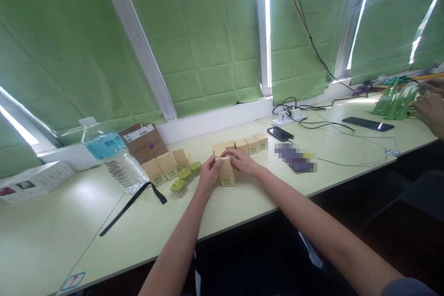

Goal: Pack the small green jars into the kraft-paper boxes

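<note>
A small tan cardboard box [227, 176] with a green window on its front stands upright on the table. My left hand [209, 169] holds its left side near the top, fingers closed. At its upper right edge, my right hand [240, 161] has its fingers closed over the box top; the far fingertips are hidden. Left of my hands sit small clear containers with green lids [179, 187], and behind them similar tan boxes [167, 166] stand with tall tops. Beyond my hands runs a row of several closed tan boxes [252, 145].
A big water bottle [118, 162], a brown carton [147, 145], white boxes [34, 182] and a black strap [126, 208] are on the left. To the right lie phones [280, 133], a power strip [289, 119] and cables. Another person's hands [432, 106] hold green spiky pieces [395, 101].
</note>
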### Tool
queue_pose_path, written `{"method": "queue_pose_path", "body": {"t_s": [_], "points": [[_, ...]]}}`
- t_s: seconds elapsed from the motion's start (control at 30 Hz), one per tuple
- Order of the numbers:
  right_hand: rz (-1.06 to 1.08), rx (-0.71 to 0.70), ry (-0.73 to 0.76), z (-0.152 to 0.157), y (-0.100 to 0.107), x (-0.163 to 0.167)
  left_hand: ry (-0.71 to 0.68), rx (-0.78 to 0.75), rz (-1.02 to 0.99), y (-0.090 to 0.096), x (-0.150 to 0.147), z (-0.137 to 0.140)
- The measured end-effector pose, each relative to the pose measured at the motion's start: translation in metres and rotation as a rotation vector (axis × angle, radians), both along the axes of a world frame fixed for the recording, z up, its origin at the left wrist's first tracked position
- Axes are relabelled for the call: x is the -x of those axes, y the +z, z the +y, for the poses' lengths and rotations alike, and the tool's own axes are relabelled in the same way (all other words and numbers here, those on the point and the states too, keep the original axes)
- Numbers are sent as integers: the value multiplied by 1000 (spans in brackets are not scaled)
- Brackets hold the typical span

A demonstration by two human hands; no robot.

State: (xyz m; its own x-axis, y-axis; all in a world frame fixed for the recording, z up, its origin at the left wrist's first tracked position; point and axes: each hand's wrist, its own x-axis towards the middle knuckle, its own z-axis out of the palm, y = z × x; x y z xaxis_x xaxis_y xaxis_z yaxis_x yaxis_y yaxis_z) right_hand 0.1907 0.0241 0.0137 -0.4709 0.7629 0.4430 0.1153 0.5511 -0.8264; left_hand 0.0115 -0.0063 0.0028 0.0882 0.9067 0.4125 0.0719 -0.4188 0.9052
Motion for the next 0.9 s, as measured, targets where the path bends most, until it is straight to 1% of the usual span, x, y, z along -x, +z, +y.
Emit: {"method": "queue_pose_path", "body": {"t_s": [0.07, 0.17, 0.33, 0.5, 0.57, 0.67, 0.77, 0.9], "points": [[-24, 33, 5, 0, 0, 0, 34, -19, -36, 0, 0, 0], [-86, 2, -15, 0, -2, 0, 71, -36, -68, 1, 0, 0], [-165, -73, -49, 1, -3, 0, 78, -23, -76, 3, -2, -1], [-176, -92, -63, 1, -2, 1, 56, 13, -109, 4, -3, -2], [-183, -105, -86, 2, -2, 1, 64, 4, -99, 4, -3, -2], [-201, -114, -166, 6, -2, 1, 68, -2, -93, 3, -2, 0], [-170, -101, -239, 9, -3, 0, 63, -4, -102, 3, -2, 1], [-62, -66, -233, 10, -2, 0, 88, -1, -57, 3, -2, 1]]}}
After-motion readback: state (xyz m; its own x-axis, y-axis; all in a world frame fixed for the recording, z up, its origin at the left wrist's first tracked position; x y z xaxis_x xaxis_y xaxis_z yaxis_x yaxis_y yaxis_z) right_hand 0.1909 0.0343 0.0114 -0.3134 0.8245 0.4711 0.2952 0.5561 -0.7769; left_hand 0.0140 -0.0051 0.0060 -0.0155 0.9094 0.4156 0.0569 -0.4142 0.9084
